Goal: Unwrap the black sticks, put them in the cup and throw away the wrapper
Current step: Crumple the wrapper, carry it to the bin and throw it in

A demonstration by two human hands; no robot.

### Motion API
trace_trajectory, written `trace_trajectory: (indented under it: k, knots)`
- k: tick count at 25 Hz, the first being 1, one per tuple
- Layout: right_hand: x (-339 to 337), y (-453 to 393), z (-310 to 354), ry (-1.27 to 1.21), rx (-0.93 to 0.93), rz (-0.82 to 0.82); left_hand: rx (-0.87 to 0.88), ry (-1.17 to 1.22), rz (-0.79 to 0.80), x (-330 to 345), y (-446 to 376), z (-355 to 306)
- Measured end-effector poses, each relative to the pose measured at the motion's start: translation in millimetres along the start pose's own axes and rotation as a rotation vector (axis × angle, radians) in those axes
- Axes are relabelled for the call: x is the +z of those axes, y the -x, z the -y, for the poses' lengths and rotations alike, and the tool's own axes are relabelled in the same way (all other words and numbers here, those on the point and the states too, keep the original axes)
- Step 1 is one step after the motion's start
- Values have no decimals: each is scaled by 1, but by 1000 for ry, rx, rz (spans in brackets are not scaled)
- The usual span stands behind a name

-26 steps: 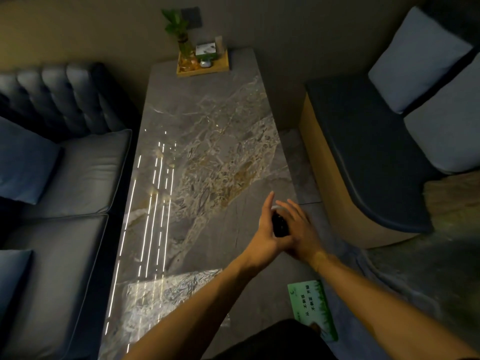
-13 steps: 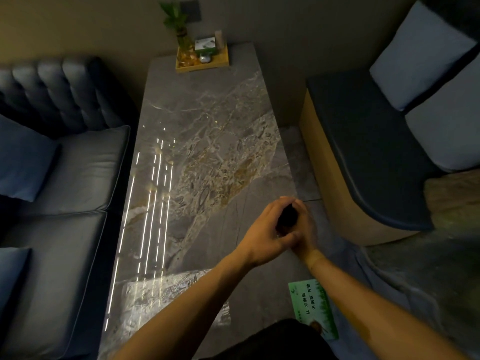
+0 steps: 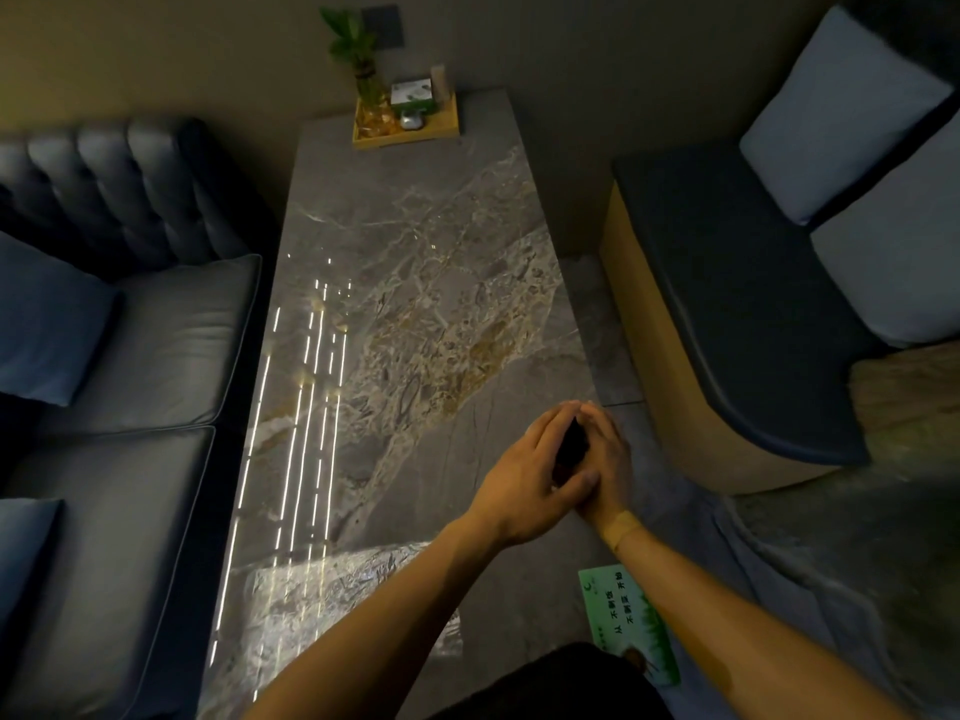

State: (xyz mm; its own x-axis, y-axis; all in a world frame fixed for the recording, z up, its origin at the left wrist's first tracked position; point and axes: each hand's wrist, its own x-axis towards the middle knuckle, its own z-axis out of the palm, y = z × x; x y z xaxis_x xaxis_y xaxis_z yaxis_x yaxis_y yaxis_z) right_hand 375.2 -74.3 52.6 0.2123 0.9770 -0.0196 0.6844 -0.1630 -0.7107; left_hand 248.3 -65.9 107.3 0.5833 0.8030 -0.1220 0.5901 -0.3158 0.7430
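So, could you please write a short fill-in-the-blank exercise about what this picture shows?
1. Both hands close together around a small ____ object.
2. The tray with the plant stands at the table's ____ end.
3. The green card lies near the table's ____ edge.
4. The strip on the right wrist is a ____.

Missing words: black; far; right; plaster
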Motion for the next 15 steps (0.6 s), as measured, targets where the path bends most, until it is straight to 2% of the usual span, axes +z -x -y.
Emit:
trace_trajectory:
  k: [3, 8, 10, 15]
  knots:
    - [1, 6, 5, 68, 49, -14, -16, 29, 2, -1, 3, 6]
    - [3, 13, 3, 136, -34, 9, -60, 75, 41, -1, 7, 15]
    - [0, 13, 10, 165, -8, 17, -91, 108, 45, -1, 8, 17]
    - [5, 17, 14, 359, -49, 95, -216, 339, -21, -1, 14, 24]
